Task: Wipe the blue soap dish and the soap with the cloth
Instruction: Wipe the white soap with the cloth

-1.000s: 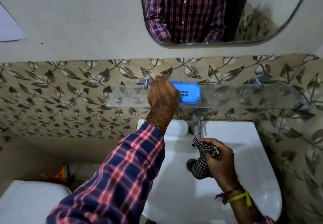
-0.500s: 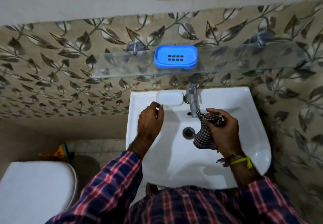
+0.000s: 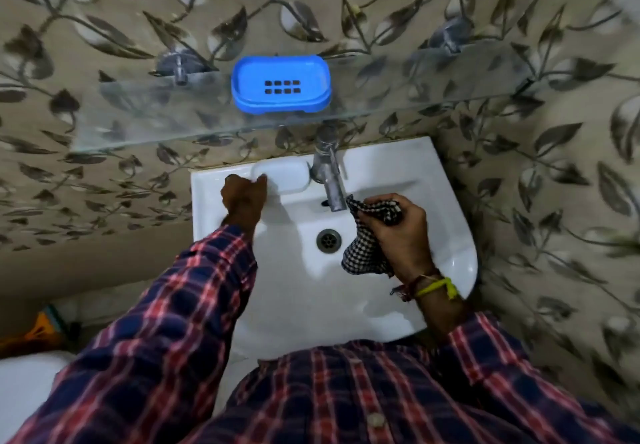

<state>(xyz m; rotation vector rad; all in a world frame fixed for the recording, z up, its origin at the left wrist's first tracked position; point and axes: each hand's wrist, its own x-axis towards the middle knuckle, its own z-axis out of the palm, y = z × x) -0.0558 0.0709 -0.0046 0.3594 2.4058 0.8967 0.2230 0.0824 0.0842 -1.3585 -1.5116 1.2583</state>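
While my hands work over the basin, these are the things that matter, biggest first:

Sink (image 3: pixel 398 291): white, below me; the tap (image 3: pixel 329 180) stands at the back rim, the drain (image 3: pixel 328 241) lies mid-bowl.

Glass shelf (image 3: pixel 138 121): fixed on the wall above the tap, and it bears the dish.

Blue soap dish (image 3: pixel 280 83): sits empty on the shelf, well apart from both my hands.

Cloth (image 3: pixel 367 246): checked, bunched, hanging over the bowl just beside the tap spout.

Soap (image 3: pixel 282 176): white bar on the sink's back ledge, left of the tap.

Right hand (image 3: pixel 398 232): my fingers are curled tight round the cloth.

Left hand (image 3: pixel 244 195): my fingertips are bent onto the soap's left end; I cannot tell whether I have pinched it yet.

Step, as I judge it: picking up the soap to wipe it.

Doing it well: I should take the bar by both long edges, since it may be slippery, then lift it over the bowl and bring a fresh fold of cloth to it.
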